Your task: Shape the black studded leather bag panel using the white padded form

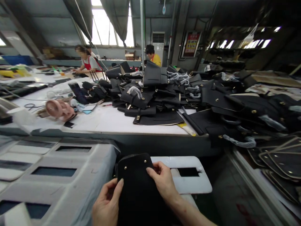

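Between my two hands is a black leather bag panel [138,188] with rounded corners and two small gold studs near its far edge. My left hand [108,201] pinches its left edge between thumb and fingers. At the right edge, close to the far corner, my right hand [162,179] grips it the same way. Partly behind the panel and my right hand lies a white board [199,182] with a dark rectangular cutout. The panel's near end runs out of the bottom of the view.
Ahead, a white worktable [105,121] bears a heap of black bag pieces [155,75] and a pink fan [58,109]. Grey slotted panels [87,169] lie at left. Stacked black pieces [279,157] stand at right. Two people, one in a yellow top [156,59], sit beyond.
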`<act>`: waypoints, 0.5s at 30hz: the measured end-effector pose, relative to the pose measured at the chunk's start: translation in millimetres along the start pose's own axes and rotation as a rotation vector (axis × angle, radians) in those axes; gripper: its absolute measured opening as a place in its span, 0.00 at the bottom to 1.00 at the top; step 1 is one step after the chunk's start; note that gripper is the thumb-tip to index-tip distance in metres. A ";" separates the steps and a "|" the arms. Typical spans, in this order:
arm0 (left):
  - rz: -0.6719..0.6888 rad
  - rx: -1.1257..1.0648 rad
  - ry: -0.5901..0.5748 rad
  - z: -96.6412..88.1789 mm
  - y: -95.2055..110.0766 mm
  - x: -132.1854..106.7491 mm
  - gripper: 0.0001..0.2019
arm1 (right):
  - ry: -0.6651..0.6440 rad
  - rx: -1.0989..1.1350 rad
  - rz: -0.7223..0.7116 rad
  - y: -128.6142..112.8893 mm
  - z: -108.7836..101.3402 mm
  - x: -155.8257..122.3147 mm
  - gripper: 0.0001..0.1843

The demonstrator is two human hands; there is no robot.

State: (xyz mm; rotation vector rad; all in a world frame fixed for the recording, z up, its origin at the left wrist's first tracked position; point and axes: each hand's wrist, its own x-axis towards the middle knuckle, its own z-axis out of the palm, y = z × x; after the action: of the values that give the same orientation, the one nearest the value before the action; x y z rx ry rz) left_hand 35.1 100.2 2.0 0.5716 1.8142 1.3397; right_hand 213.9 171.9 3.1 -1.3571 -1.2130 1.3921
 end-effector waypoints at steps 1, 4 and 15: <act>-0.026 -0.054 -0.008 -0.7 2.1 2.8 0.34 | -0.004 -0.024 -0.002 -3.1 1.1 -1.1 0.13; -0.045 -0.096 -0.019 -2.5 14.8 7.3 0.34 | -0.030 -0.098 -0.028 -13.5 5.1 -1.7 0.11; -0.209 -0.454 -0.108 -2.3 20.6 9.4 0.27 | -0.114 -0.056 -0.091 -24.0 14.3 -0.8 0.16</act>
State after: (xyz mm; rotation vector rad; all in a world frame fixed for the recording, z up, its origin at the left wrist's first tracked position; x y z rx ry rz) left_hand 25.7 112.9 18.5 0.1995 1.3764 1.4800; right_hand 198.2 174.5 26.0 -1.2585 -1.3807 1.3967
